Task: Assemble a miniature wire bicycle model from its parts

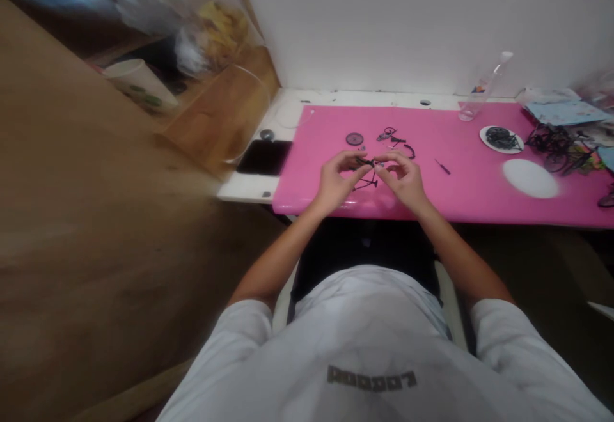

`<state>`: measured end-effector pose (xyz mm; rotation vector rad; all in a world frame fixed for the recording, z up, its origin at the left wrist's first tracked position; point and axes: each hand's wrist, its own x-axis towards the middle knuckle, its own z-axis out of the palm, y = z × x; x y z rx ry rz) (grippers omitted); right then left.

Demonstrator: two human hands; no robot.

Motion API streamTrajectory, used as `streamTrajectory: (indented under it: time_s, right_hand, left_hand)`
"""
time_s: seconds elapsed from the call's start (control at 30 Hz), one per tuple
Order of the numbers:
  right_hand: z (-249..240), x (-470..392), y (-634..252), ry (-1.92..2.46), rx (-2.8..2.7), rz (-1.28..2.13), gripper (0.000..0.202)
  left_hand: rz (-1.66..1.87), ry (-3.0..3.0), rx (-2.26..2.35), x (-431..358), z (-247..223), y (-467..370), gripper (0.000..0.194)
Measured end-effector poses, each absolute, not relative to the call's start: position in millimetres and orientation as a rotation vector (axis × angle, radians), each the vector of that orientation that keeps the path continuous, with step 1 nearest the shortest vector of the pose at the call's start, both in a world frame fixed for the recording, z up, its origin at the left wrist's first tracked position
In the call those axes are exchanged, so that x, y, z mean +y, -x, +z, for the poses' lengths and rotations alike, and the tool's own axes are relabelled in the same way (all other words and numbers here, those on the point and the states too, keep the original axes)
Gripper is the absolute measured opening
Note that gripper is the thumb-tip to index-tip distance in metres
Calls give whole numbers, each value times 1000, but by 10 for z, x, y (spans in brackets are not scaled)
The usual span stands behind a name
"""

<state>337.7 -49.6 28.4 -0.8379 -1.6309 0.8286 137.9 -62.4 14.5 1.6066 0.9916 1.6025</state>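
Observation:
Both hands meet over the pink table cover (pixel 311 153). My left hand (pixel 336 179) is closed, thumb and fingers pinching a small dark part (pixel 365 162). The fingertips of my right hand (pixel 403 178) are closed at the part's other end; its exact kind is too small to tell. Just beneath my fingers, a thin black frame (pixel 368 183), like that of a miniature bicycle, lies partly hidden. Beyond the hands are a small spoked wheel (pixel 354 139), a dark looped piece (pixel 386 133) and a curved black piece (pixel 409 151).
A small screwdriver (pixel 442 167) lies to the right. Farther over are a white plate of black parts (pixel 484 140), a white oval (pixel 530 178), a heap of miniature bicycles (pixel 556 147) and a clear bottle (pixel 483 89). At left lies a flat black slab (pixel 265 157).

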Motion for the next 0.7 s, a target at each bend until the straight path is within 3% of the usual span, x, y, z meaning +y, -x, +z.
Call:
streamTrajectory:
  time_s: [0.23, 0.43, 0.53, 0.7]
  right_hand:
    - [335, -271, -3665, 913, -1729, 595, 41]
    - [356, 148, -4486, 1737, -1985, -21, 40]
    - [283, 259, -4826, 2122, -1924, 0, 40]
    - [94, 345, -5057, 2367, -1858, 77, 33]
  left_hand:
    - [1572, -1545, 990, -468, 39, -1309, 42]
    - [1532, -1210, 933, -392, 44, -1247, 55]
    - [1520, -1114, 921, -383, 50, -1230, 56]
    - [1515, -1074, 948, -367, 44, -1217, 53]
